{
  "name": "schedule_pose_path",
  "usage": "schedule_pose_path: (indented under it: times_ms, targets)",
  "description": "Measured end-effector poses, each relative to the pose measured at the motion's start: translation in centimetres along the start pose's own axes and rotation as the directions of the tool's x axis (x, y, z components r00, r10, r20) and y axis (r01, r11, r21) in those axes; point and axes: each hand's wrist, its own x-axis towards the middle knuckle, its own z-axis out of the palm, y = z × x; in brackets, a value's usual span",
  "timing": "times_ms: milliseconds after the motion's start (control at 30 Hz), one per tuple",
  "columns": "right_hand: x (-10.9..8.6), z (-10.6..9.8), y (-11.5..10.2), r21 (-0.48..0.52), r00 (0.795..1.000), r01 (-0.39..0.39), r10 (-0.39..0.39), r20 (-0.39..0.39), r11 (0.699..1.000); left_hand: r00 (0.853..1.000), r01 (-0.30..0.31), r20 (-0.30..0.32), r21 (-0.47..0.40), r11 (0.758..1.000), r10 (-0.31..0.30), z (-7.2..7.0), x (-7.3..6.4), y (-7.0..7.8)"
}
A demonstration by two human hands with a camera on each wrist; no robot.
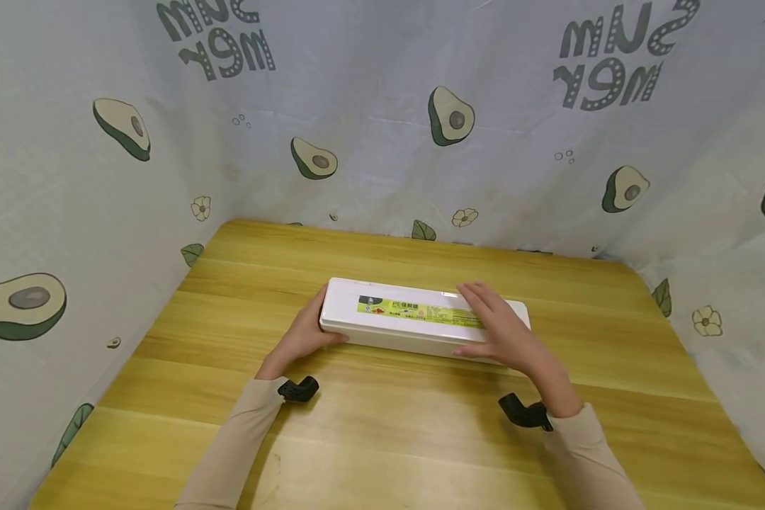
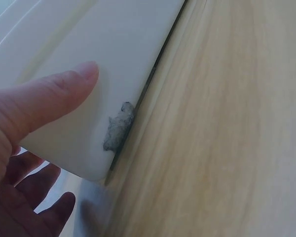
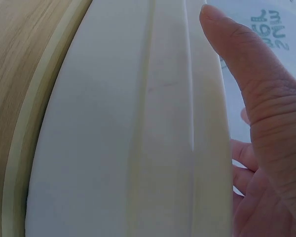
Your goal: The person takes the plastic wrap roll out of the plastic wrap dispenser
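Curtain (image 1: 370, 64) hangs behind the box, prob. clear of trouble. Worktop (image 1: 382, 439), under the box, looks smooth to me; uneven pressure from my two sides could skid or twist the load. Box (image 1: 401, 343) is long, white, lying flat AFAICT, held at both ends. Lid (image 1: 414, 295), on top of the box, is the weak pt. IMO: pull on its rim alone and it could pop, dropping the body. R hand (image 1: 500, 329) grips near the box's right end, fingers over the top, thumb by the lid's rim; that's high, so any upward pull there risks loading just the lid. L hand (image 1: 309, 329) holds the box's left end, thumb on front, fingers round the end; if it rises first, the box tips. Label (image 1: 414, 310), atop the box, runs partly under R hand, poss. slick. L mount (image 1: 299, 389) and R mount (image 1: 524, 412), both in front of the box, could knock it if my wrists drop. Grey patch (image 2: 119, 127), low on the box's front near its left end: tacky or loose, can't tell; might snag.
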Motion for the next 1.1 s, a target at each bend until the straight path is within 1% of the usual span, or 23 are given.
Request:
schedule_pose_path:
  times_ms: [133,233,333,600,900,1100]
  targets:
    - [0.4,0.2,-0.2,-0.004,1.000,0.028,-0.028,-0.006,1.000,1.000,-0.010,0.002,-0.003,1.000,0.010,0.0,0.1,0.1]
    - [0.6,0.2,-0.4,-0.004,1.000,0.026,-0.026,0.011,1.000,1.000,-0.025,0.007,-0.018,1.000,0.025,0.1,0.2,0.1]
    - [0.7,0.2,-0.6,-0.003,0.999,0.021,-0.021,0.027,1.000,1.000,-0.027,0.008,-0.034,0.999,0.027,0.1,0.2,0.1]
    - [1.5,0.4,-1.3,-0.003,0.998,0.038,-0.038,0.047,0.999,0.999,-0.035,-0.006,-0.034,0.999,0.035,0.0,-0.2,0.3]
    - [2.3,0.7,-1.9,-0.001,0.997,0.046,-0.046,0.065,0.999,1.000,-0.009,-0.003,-0.046,0.999,0.008,0.0,-0.1,0.0]
    - [2.7,1.0,-2.0,-0.014,0.996,0.070,-0.069,0.061,0.997,1.000,-0.011,0.000,-0.052,0.999,0.011,0.0,0.0,0.0]
